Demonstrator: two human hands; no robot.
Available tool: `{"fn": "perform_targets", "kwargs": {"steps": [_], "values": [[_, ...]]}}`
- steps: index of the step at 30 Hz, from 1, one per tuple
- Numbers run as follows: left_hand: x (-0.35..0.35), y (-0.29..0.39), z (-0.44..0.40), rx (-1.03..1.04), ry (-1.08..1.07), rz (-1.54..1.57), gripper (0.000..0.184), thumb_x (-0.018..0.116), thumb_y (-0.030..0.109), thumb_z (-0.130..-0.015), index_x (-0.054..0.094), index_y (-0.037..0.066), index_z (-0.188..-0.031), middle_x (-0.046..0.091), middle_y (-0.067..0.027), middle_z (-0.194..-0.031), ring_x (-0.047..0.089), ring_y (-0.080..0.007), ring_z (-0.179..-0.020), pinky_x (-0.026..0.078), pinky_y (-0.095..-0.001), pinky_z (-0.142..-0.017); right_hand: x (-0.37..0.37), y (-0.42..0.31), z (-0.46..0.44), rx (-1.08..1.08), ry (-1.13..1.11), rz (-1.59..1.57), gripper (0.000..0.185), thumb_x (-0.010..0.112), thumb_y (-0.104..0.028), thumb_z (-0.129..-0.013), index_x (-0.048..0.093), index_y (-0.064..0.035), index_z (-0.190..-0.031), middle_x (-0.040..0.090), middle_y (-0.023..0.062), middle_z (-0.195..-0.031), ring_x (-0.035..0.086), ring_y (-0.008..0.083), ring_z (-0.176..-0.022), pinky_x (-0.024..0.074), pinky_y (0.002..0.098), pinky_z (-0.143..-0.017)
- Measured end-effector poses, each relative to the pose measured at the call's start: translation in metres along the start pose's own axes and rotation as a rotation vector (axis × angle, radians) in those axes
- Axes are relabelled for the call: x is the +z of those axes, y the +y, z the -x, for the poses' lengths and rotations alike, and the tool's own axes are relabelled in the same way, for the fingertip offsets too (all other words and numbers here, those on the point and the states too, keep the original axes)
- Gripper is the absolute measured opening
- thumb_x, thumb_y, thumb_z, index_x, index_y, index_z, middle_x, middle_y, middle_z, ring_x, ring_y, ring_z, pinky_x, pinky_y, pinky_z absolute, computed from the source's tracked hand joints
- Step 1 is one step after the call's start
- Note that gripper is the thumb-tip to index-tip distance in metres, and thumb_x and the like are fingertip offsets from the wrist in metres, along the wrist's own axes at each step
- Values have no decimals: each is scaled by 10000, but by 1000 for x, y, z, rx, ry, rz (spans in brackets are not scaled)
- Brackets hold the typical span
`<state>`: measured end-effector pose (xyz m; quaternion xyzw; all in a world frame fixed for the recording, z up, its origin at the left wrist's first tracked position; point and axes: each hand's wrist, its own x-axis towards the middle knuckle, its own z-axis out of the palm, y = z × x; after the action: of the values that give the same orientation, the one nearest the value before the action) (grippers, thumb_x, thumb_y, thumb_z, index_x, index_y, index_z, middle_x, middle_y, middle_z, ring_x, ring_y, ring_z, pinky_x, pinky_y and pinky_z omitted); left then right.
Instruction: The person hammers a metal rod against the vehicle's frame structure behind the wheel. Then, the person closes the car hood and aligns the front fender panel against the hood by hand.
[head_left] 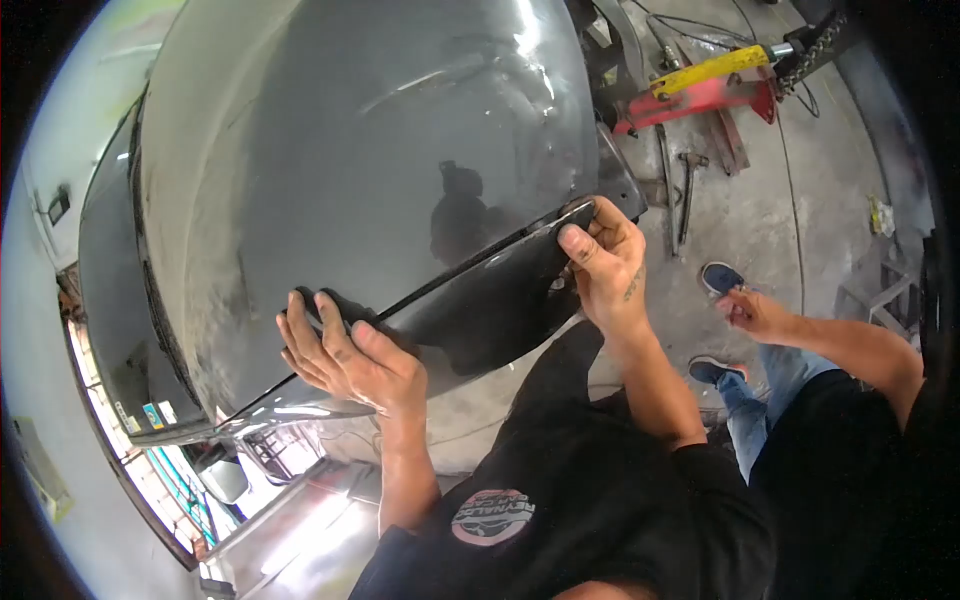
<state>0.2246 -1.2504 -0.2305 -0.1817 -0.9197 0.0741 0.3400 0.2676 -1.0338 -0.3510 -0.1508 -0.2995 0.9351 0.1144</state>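
Note:
A grey car hood [400, 160] with a dented, glossy surface fills the upper middle. Along its lower edge runs a dark body panel [480, 310], with a narrow gap between the two. My right hand [608, 262] pinches the panel's right end, thumb on top and fingers curled behind its edge. Further left, my left hand [350, 355] lies with its fingers spread over the seam, the fingertips on the hood and the palm by the panel's edge.
A red and yellow metal tool [700, 95] with a chain lies at the upper right. A hammer [688, 200] and bars are on the concrete floor [740, 225]. Another person's arm [850, 340] and shoes are at the right. A window [130, 450] shows lower left.

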Motion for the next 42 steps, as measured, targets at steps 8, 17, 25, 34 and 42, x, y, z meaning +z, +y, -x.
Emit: {"fn": "perform_targets", "kwargs": {"steps": [8,17,25,34,42], "values": [[0,-3,4,-46,-23,39,384,455,284,-1065,631,89,-1344,522,-133,-1497,411,-360,-1442,265,-580,-1169,-8,-6,5,156,-107,-264,407,709,-123,-917,589,6,-1283,692,117,-1170,681,210,-1042,557,341,-889],[2,-7,4,-17,-33,59,405,488,327,-1046,634,133,-1370,503,-127,-1524,406,-364,-1451,234,-619,-1169,-1,8,7,14,27,158,339,701,-145,-937,619,15,-1225,685,44,-975,602,101,-797,480,260,-680],[-2,-7,6,-4,-51,90,416,518,329,-1032,621,158,-1397,501,-125,-1528,400,-373,-1454,213,-616,-1180,14,7,7,-8,-43,-230,441,722,-132,-921,561,33,-1297,676,108,-1183,646,188,-1070,515,329,-923],[-1,5,-6,30,-81,57,418,552,374,-1019,626,202,-1393,497,-101,-1525,398,-369,-1450,260,-609,-1170,17,14,7,-40,21,-10,417,702,-133,-934,561,54,-1279,662,97,-1172,608,179,-1089,459,329,-970],[0,10,-4,25,-65,22,421,492,395,-1048,640,171,-1373,500,-91,-1513,393,-362,-1447,264,-606,-1180,10,0,7,-35,-58,114,331,719,-172,-944,615,35,-1181,703,71,-1059,649,141,-948,505,289,-870]]}}
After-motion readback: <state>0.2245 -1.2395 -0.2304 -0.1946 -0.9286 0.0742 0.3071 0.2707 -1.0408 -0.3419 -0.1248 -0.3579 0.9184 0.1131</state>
